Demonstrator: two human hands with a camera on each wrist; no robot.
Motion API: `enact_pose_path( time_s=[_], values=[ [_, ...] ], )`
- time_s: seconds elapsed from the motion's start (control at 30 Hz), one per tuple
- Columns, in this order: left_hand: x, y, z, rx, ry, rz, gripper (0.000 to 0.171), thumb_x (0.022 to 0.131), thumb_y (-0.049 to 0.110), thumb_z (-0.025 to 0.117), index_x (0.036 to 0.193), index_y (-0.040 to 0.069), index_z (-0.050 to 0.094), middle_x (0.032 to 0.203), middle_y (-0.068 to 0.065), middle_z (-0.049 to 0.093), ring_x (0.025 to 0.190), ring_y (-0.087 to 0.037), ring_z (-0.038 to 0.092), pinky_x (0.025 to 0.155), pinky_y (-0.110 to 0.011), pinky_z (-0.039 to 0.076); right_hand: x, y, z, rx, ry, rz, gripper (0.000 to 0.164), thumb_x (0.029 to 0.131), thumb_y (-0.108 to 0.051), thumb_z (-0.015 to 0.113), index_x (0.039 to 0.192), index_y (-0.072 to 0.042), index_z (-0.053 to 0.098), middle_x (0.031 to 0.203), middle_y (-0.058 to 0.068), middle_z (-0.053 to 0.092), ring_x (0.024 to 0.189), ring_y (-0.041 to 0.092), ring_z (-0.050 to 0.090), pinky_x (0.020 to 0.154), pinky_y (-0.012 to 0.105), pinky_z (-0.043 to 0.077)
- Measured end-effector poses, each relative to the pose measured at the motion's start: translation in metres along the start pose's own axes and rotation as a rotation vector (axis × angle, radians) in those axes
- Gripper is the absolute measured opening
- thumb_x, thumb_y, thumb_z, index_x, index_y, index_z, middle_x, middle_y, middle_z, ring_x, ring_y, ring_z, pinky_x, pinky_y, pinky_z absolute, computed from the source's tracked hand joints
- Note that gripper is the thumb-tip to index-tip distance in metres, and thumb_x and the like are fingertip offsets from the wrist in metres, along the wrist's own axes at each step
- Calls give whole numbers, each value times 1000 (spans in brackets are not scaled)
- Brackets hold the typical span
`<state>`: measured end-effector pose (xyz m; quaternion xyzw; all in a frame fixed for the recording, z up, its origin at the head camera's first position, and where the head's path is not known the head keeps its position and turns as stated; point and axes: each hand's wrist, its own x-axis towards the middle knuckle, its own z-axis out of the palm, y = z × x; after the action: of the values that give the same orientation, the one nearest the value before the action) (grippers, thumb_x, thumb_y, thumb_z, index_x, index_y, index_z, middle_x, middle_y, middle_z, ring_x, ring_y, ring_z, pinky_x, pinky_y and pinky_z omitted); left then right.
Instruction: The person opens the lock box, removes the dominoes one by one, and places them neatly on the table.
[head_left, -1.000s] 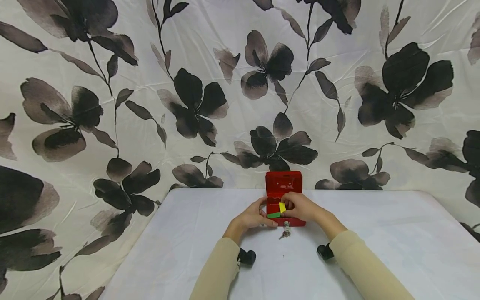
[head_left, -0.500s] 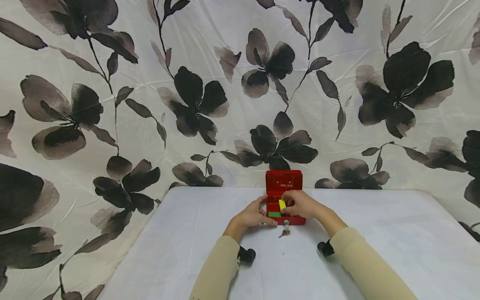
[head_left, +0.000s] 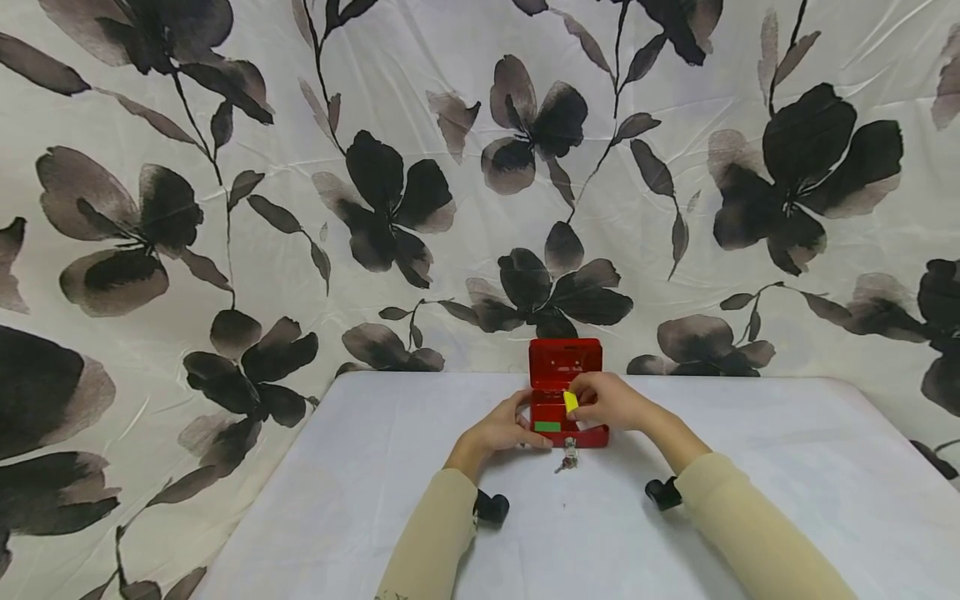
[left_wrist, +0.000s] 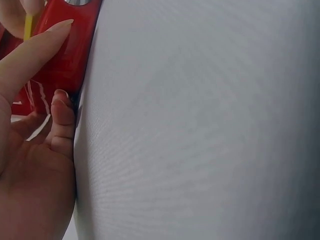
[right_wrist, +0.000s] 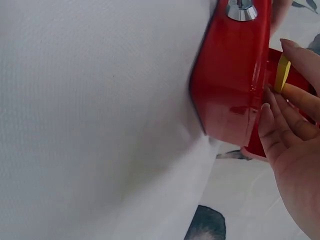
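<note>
A small red metal cash box (head_left: 592,437) stands at the table's back with its lid (head_left: 566,363) raised. My left hand (head_left: 498,431) grips the box's left side, thumb along the front wall and fingers about the corner, as the left wrist view shows. Over the box's right half, my right hand (head_left: 613,402) pinches a flat yellow piece (head_left: 571,402) between thumb and fingertips. In the right wrist view that yellow piece (right_wrist: 282,73) stands on edge beside the rim. A green piece (head_left: 547,427) lies inside the box at the front left. Keys (head_left: 567,461) hang from the front lock.
A white cloth covers the table (head_left: 540,542), whose back edge runs just behind the box. Behind it hangs a floral-patterned cloth (head_left: 450,217). Black wrist cameras (head_left: 491,508) sit on both forearms.
My right hand has shifted up and slightly right with the yellow piece. The green piece, tilted a second ago, now looks level. My left hand keeps its grip on the box.
</note>
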<state>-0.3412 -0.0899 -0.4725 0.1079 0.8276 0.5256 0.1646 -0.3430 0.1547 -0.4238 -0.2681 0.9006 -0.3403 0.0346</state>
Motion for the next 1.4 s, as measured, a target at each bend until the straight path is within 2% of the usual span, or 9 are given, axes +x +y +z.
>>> enact_pose_path(
  time_s=[0.3,0.43,0.67,0.83,1.07,1.23,1.4],
  values=[
    [1,0,-1,-35,-11,6,95,78,17,91,157,16,38,116,-6,61,91,-23,55,80,-34,51,-5,-1,-5,-23,26,-10,41,88,-19,83,120,2,67,105,8,69,95,24,62,85,39,58],
    [2,0,0,-43,-9,-1,96,77,18,92,157,16,38,120,-4,59,91,-23,55,78,-34,51,-9,1,-7,-23,34,-18,40,87,-18,83,119,1,67,103,7,69,95,24,61,83,37,57],
    [4,-2,0,-45,-6,2,97,76,18,92,157,17,39,131,-3,57,92,-23,55,79,-34,52,-14,4,-11,-28,36,-38,35,87,-18,82,114,0,69,100,5,68,95,29,62,80,34,55],
    [4,-2,1,-58,-2,2,96,76,17,92,156,17,40,136,-3,56,95,-23,55,81,-35,52,-19,7,-13,-34,40,-20,33,88,-18,82,114,-1,69,100,5,69,95,27,63,79,32,56],
    [2,-2,0,-45,13,-11,99,74,19,93,157,20,39,132,-2,58,97,-23,57,87,-37,54,-25,12,-19,-35,42,-11,36,88,-17,81,115,2,69,106,9,70,99,31,63,82,38,58],
    [1,-2,0,-51,6,-6,99,76,18,92,158,18,38,124,-4,60,97,-24,57,89,-39,54,-29,18,-22,-45,36,5,37,87,-18,83,115,2,69,106,9,71,99,29,64,82,37,58],
    [0,-2,1,-38,11,-6,100,75,21,93,157,20,38,131,-2,59,98,-23,57,90,-38,54,-32,24,-25,-63,43,23,38,87,-19,83,115,2,69,106,9,70,97,28,63,83,40,57]
  ],
)
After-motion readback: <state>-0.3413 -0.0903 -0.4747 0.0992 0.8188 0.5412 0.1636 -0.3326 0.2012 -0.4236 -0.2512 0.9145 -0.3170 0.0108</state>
